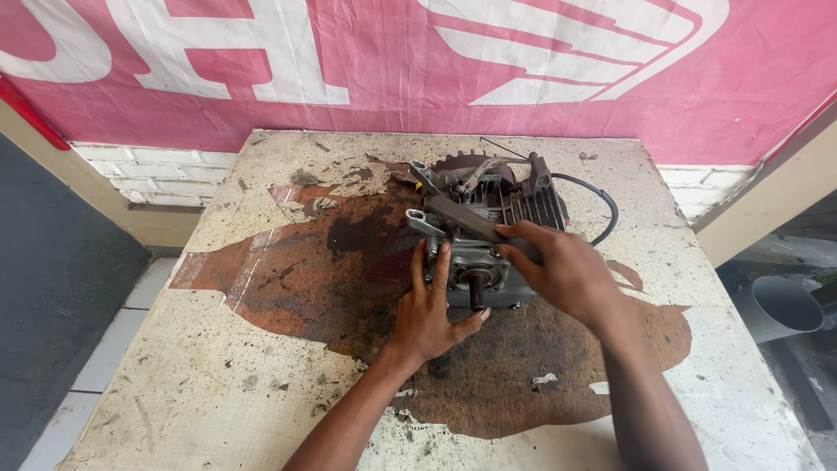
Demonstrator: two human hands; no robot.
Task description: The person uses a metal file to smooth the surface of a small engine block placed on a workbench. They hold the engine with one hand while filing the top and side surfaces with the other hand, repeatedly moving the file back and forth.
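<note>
A: Engine (pixel 488 235) position: set near the middle of the worktop (pixel 261 410), toward the far edge, on the dark oil-stained patch. Output shaft (pixel 476 288) turned toward the viewer.

B: Reason for that orientation?

A: Probably for access: shaft end and side cover facing the near edge, both within easy reach. Cooling fins and toothed flywheel pointed away, toward the pink banner (pixel 418 61).

B: Left hand (pixel 429 310) state?

A: Laid open and flat, fingers spread up against the left side of the engine case, thumb out toward the shaft. Gripping nothing. Judged to be bracing the engine against sliding on the greasy surface.

B: Right hand (pixel 558 266)?

A: Closed around the near end of a long flat dark bar (pixel 462 218), kind of tool not clear. Bar laid diagonally across the top of the engine, far end up near a bright metal lever on the left. Grip taken at the end, probably for leverage.

B: Other items?

A: Black cable (pixel 602 205) looping out from the right of the engine onto the worktop. Grey pipe (pixel 780 305) lying off the worktop at the right.
</note>
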